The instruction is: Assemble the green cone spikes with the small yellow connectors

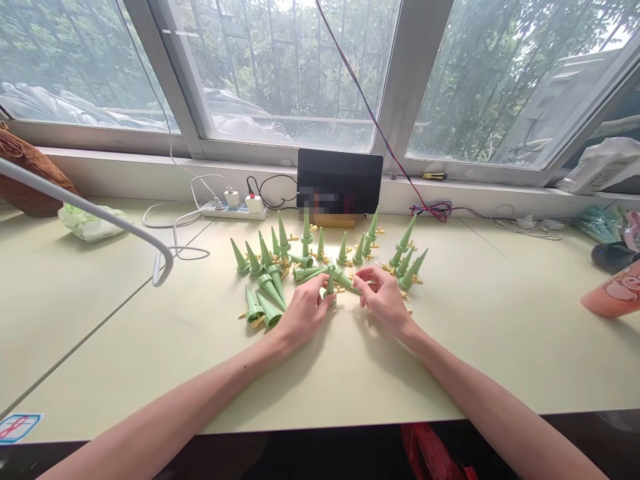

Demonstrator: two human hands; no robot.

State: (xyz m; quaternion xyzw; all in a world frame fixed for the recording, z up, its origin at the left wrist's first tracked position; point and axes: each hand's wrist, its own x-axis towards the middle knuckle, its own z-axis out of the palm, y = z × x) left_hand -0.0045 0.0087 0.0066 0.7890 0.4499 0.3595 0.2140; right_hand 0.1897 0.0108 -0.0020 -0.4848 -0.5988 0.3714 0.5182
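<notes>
My left hand (307, 307) is closed around a green cone-shaped plastic watering spike (330, 285), which stands point up with a small yellow valve sticking out of its right side. A short way to the right, my right hand (384, 299) has its thumb and fingers pinched together; whatever is between them is too small to make out. Just beyond both hands lie more green spikes (345, 277) on their sides. To the left of my left hand, several spikes (270, 291) lie or lean in a cluster, some with yellow valves.
Upright green spikes (283, 233) form a loose arc across the table (480, 320). Behind them a dark tablet (340, 180) leans on a stand. A power strip (235, 211) with cables sits back left. A grey curved bar (100, 210) crosses the left; an orange cup (613, 291) is far right.
</notes>
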